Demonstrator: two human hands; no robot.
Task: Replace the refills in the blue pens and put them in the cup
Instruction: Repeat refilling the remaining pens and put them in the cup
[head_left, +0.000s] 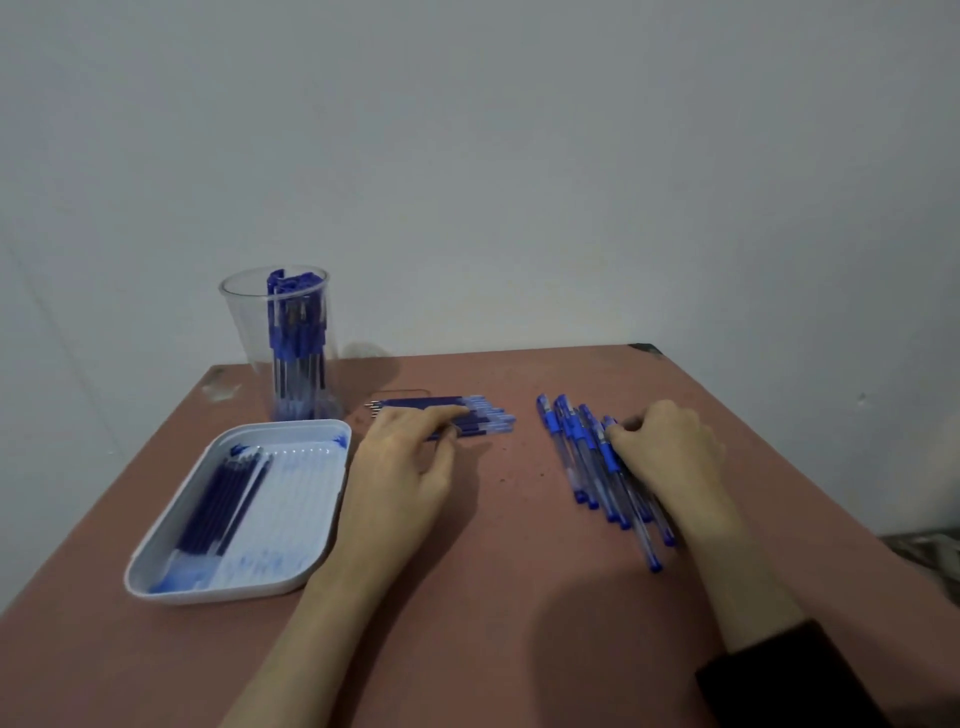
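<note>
Blue pens (587, 457) are lying in a loose row on the table (519, 571) at the right. One is being gripped near its cap by the curled fingers of the right hand (670, 452). Fresh refills (483, 421) are being covered by the left hand (410, 457), fingers stretched across them; whether one is being pinched cannot be told. Ideally a single pen is being drawn out without its neighbours being rolled. Other pens are standing in the cup (244, 332) at the back left.

Clear cup (244, 322) upright, blue pens (297, 322) standing inside. Refills (480, 418) in flat side-by-side row just right of cup, tips toward it. Loose pens (582, 457) fanned flat, farther right of cup.
</note>
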